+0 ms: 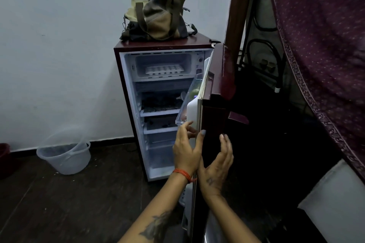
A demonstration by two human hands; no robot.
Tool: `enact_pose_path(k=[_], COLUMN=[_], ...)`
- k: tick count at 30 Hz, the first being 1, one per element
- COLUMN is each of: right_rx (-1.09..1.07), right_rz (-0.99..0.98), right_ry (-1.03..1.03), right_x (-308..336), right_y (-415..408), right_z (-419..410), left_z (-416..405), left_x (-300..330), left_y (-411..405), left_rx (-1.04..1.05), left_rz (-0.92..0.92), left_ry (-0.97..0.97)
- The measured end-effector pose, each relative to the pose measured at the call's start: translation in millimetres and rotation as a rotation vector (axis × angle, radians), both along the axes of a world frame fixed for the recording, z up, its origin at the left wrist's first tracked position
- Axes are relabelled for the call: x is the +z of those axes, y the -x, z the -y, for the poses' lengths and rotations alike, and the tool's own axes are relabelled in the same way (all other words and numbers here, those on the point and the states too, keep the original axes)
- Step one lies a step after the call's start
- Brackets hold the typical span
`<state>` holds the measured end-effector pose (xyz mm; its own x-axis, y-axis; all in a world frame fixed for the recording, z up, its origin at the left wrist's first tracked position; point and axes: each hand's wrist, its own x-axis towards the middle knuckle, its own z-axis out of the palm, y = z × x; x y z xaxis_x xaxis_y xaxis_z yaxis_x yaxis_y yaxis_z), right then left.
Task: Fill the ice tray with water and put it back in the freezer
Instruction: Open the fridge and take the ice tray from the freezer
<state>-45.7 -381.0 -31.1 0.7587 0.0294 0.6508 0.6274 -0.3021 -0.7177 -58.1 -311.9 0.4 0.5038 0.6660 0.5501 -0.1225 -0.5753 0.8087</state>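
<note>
A small maroon fridge [118, 69] stands against the wall with its door [217, 89] swung open to the right. In the freezer compartment [187, 61] at the top lies a white ice tray [164, 69], flat on the compartment floor. My left hand [186, 152] grips the door's free edge low down, with the thumb on the outer face and the fingers curled round the inner side. My right hand [217, 165] is held with straight fingers next to the door's outer face. I cannot tell whether it touches the door.
An olive cloth bag [158, 17] sits on top of the fridge. A clear plastic bucket [65, 158] stands on the dark floor to the left. The door shelf [189, 96] holds a few items. A maroon patterned cloth [325, 45] hangs at the right.
</note>
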Motion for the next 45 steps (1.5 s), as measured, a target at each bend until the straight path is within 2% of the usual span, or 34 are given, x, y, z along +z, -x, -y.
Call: enact_pose_path(k=[9, 14, 19, 25, 31, 39, 45], right_rx=[-0.168, -0.167, -0.127, -0.109, -0.129, -0.232, -0.308], right_rz=[-0.003, -0.015, -0.034, -0.096, -0.131, -0.172, -0.261], right_ry=[-0.005, 0.0, 0.021, -0.028, -0.033, -0.014, -0.027], right_x=[-6.6, -9.6, -8.4, -10.8, -12.9, -16.0, -3.7], right_y=[-28.7, -45.3, -60.9, -84.6, -112.6, -150.4, -170.7], right_z=[32.0, 59.7, 90.5, 121.8, 148.4, 177.7, 189.6], left_z=[31.6, 50.6, 76.8, 98.8, 124.9, 150.0, 162.4], left_x=[1.6, 2.9, 3.8, 1.2, -2.0, 0.5, 7.1], left_y=[-12.2, -27.2, -48.4, -67.8, -87.1, -110.9, -125.5], left_rx=[-0.103, 0.014, -0.049, -0.166, -0.21, -0.303, -0.346], left_rz=[0.015, -0.047, -0.092, -0.227, -0.245, -0.551, -0.631], left_ry=[-0.181, -0.332, -0.288, -0.369, -0.403, -0.542, -0.596])
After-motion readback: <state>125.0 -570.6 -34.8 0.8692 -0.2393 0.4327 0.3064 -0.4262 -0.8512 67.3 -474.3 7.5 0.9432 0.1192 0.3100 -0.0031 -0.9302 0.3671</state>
